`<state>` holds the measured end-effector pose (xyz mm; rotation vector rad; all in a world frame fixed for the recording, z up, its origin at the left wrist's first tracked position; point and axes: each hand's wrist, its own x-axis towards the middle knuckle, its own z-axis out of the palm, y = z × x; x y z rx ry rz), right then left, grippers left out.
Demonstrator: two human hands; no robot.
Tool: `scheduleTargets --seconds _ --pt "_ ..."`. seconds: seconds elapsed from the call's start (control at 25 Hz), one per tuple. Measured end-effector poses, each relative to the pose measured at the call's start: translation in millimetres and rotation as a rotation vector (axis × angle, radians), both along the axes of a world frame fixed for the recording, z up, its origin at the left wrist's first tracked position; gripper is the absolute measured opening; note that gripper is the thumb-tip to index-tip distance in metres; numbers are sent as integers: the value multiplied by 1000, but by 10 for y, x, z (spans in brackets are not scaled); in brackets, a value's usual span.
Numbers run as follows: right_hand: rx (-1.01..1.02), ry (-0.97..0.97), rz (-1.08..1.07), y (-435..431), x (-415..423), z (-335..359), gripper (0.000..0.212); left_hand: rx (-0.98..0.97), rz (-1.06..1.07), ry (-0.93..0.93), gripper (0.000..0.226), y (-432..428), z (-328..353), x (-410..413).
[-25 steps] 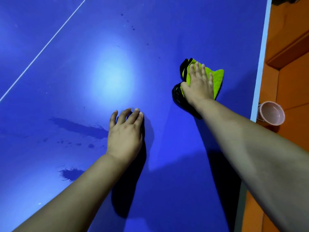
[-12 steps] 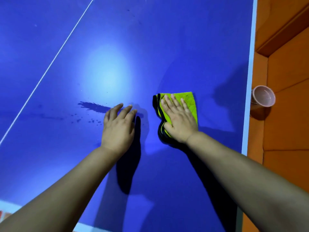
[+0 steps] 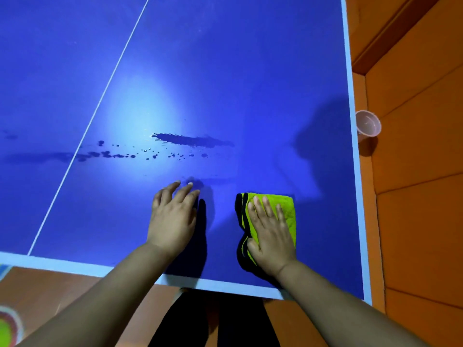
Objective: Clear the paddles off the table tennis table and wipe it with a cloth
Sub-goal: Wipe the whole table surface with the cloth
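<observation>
Cloth (image 3: 280, 209), folded green and black, lies near the table's (image 3: 250, 71) near right corner, pinned under the right hand (image 3: 271, 236), whose straight fingers press flat on it. Left hand (image 3: 172, 219) rests flat on the bare table just beside it, holding nothing, short of the wet streaks (image 3: 190, 140).

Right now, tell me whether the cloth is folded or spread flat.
Folded. The cloth shows stacked black-edged layers at its left side, a compact pad under the right hand.

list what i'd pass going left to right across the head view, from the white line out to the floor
white line → left hand, flat on the table → green cloth, with the right hand pressed on it → table's right edge → pink cup on the orange floor
</observation>
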<state>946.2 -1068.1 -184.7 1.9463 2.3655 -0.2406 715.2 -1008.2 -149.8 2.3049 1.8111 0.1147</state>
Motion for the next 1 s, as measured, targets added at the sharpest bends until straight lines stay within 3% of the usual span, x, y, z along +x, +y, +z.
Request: scheduleTargets --seconds 0.16,0.36,0.64,0.76,1.0 --pt "-40 -37 -235 -447 -415 1 80 -38 -14 -14 45 -171 -47 -75" --pt "-76 -62 -430 -238 -618 4 81 -81 -6 -51 48 -128 -102 -31" --pt "-90 -22 -680 1203 -606 -51 87 -66 86 -73 47 644 -129 156" --pt "-59 -2 -721 1761 -505 -27 94 -60 101 -58 49 1094 -107 241" --pt "-25 -4 -739 3069 -128 -79 87 -52 105 11 53 2096 -164 412"
